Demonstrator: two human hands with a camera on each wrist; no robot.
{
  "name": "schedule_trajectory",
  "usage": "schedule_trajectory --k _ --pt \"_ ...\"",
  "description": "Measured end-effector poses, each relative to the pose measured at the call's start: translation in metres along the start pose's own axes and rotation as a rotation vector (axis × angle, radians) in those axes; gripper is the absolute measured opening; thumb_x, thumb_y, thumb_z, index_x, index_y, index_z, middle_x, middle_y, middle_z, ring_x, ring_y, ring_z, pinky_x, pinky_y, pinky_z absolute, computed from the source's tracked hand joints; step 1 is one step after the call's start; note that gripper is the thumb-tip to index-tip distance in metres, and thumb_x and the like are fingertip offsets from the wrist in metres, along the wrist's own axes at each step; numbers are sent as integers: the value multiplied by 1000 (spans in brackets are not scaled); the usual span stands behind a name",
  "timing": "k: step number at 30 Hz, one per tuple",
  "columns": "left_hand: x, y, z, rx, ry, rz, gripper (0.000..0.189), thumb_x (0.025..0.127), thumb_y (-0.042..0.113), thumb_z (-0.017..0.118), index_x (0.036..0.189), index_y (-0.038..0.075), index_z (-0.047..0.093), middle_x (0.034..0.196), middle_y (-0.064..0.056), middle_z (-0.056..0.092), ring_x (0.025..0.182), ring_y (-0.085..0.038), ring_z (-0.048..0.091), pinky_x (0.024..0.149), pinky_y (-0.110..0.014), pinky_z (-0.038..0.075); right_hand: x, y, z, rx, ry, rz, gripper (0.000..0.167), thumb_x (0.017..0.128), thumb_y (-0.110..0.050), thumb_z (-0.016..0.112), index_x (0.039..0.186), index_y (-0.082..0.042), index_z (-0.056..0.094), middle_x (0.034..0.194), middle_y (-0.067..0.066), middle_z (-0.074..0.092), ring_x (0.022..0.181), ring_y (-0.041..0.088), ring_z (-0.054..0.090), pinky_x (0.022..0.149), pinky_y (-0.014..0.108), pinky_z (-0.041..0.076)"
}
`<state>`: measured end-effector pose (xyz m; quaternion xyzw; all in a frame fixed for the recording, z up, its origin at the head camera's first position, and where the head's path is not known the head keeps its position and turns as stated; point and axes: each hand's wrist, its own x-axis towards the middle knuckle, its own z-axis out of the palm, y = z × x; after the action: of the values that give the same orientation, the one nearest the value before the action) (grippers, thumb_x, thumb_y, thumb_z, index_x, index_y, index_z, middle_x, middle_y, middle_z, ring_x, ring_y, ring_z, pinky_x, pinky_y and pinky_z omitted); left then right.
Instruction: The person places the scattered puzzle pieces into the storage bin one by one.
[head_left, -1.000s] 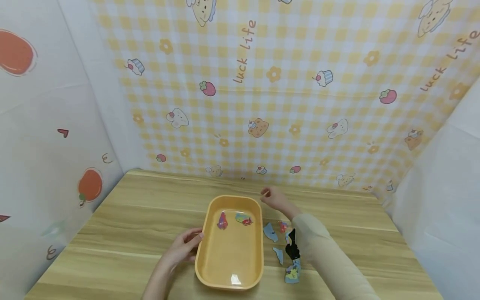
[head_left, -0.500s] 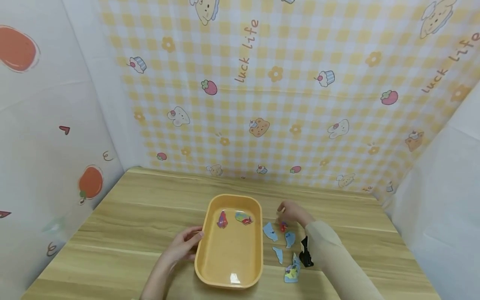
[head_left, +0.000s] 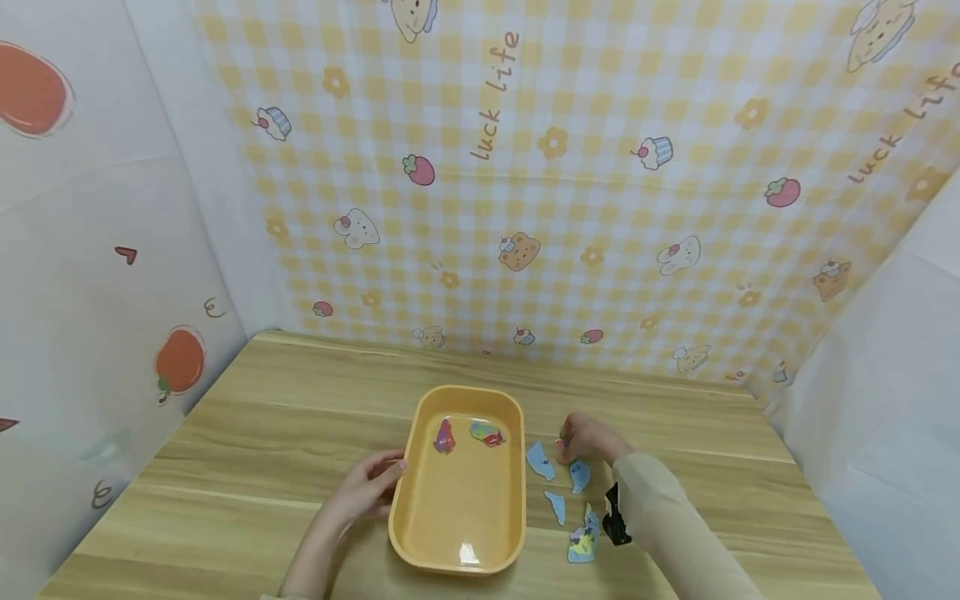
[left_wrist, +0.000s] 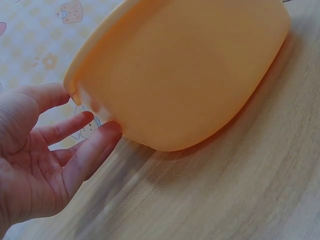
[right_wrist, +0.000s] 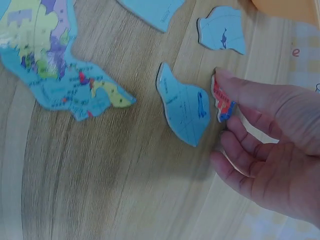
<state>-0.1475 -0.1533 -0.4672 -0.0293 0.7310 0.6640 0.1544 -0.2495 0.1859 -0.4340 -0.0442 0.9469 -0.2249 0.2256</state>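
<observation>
My left hand (head_left: 369, 485) holds the left side of a yellow plastic tray (head_left: 397, 533); in the left wrist view, its fingertips grip the tray's rim and wall. Two colourful puzzle pieces, one red and purple (head_left: 445, 437) and one green and red (head_left: 487, 434), lie inside at the far end. Right of the tray, my right hand (head_left: 592, 440) pinches a small red and blue map puzzle piece (right_wrist: 223, 100) between thumb and fingers. Beside that piece lies a light-blue puzzle piece (right_wrist: 186, 107) with a dark printed figure. My fingertips partly hide the red piece.
More light-blue pieces (head_left: 540, 461) (head_left: 556, 507) lie between the tray and my right forearm. Nearer me is a larger multicoloured map section (head_left: 582, 537). A black device (head_left: 617, 518) shows at my right wrist. A patterned curtain (head_left: 480, 208) closes off the wooden table's back.
My right hand has moved from near the tray's far right corner, rightward and nearer, onto the red piece, which it now pinches. My left hand stays on the tray.
</observation>
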Motion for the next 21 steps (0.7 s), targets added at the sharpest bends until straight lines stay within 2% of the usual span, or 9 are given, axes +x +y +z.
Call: schedule_trajectory --k 5,13,16,21 --pt "1 -2 -2 -5 -8 25 58 91 32 54 132 -7 39 119 -23 55 91 -16 62 70 -37 60 -2 -4 1 -35 15 -25 30 70 -3 75 92 2 55 90 10 57 80 20 52 76 36 51" --pt "-1 1 0 7 3 -10 59 93 31 52 135 -7 34 127 -29 47 96 -20 61 72 -36 60 -1 -8 4 -71 34 -4 27 69 -3 75 89 1 57 83 7 57 74 18 50 66 29 49" --pt "0 0 1 4 3 -6 58 93 30 51 134 -8 34 126 -29 48 95 -20 61 72 -37 60 -1 -9 5 -31 43 12 24 70 -1 74 85 0 55 80 6 55 71 17 49 60 25 46" --pt "0 -2 0 -7 -2 4 58 93 29 52 134 -8 34 125 -30 47 94 -20 62 72 -38 60 -2 -9 3 144 12 13 16 76 7 65 85 2 52 81 9 61 62 14 50 51 20 44"
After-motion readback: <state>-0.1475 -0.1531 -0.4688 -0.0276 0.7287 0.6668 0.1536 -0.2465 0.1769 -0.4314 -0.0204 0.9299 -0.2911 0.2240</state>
